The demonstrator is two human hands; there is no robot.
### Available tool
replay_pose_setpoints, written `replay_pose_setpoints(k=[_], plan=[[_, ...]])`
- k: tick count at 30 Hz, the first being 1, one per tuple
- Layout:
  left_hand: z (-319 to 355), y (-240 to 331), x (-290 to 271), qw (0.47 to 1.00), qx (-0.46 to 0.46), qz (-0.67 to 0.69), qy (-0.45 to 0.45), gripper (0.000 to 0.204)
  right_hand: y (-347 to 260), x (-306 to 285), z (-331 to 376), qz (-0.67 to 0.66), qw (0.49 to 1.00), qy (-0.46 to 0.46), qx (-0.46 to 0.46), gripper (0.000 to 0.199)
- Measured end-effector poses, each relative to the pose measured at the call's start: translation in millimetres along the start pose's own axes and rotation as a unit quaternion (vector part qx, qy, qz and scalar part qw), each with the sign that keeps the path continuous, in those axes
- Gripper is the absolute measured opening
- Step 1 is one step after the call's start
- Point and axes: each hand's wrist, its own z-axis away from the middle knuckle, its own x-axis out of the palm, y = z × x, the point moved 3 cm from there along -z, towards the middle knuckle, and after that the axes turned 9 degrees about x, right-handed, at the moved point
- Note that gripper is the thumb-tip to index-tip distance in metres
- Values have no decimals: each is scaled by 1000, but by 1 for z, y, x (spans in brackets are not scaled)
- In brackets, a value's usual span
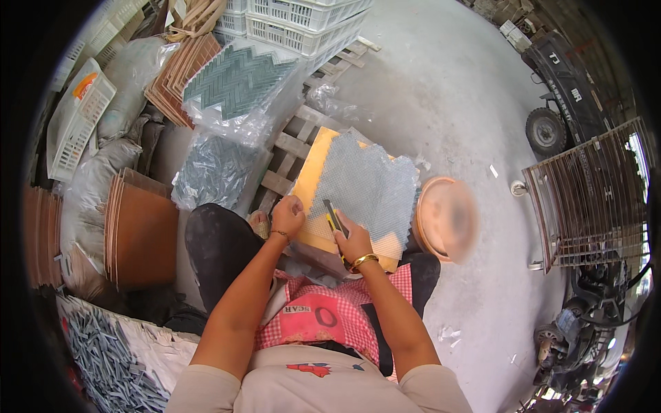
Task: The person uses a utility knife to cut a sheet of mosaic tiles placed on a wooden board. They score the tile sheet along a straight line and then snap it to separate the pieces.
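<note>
The right hand [352, 239] gripped a utility knife [334, 219] in closed fingers, its long axis pointing up-left across the grey mesh sheet [368, 182] on the yellow board [311, 172]. The left hand [288, 215], fingers curled, pressed the mesh's edge.

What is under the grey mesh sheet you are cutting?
A yellow board lies under the grey mesh sheet, showing along its left and near edges. The right hand holds a utility knife on the mesh; the left hand presses its edge. The covered board surface cannot be seen.
</note>
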Motion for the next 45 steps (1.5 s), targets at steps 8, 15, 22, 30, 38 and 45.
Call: replay_pose_setpoints(k=[8,15,22,30,38,45], plan=[[9,0,7,995,-7,-91,-31,11,9,-12,12,-1,999,19,-50,51],[18,-7,11,992,28,-122,0,9,0,14,-6,215,962,22,-168,56],[19,1,8,996,28,-84,3,7,-1,32,-3,264,956,20,-128,55],[20,-4,13,997,30,-73,16,6,-7,40,-7,236,958,60,-155,52],[22,-8,13,995,54,-66,42,9,4,30,14,210,970,39,-119,51],[26,1,14,995,-14,-96,20,10,21,-40,15,-27,993,100,-53,55]])
